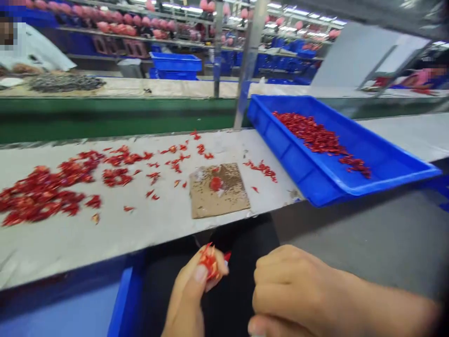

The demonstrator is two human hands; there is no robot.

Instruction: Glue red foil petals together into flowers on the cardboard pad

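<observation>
the left hand [189,297] sits low, before the edge of the surface [140,229], its grip pinching red bits [210,264] between thumb and fingers. just right of it, apart, the right hand [291,290] is clenched in a fist; whether it holds anything is hidden. loose bits [42,192] lie strewn on the surface, one on a card [228,201], others in a tray [315,182] at its right end.

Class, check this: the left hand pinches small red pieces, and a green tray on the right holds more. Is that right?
Not quite. The head view shows the tray is blue, not green. The left hand does pinch small red pieces, and the tray on the right holds more.
</observation>
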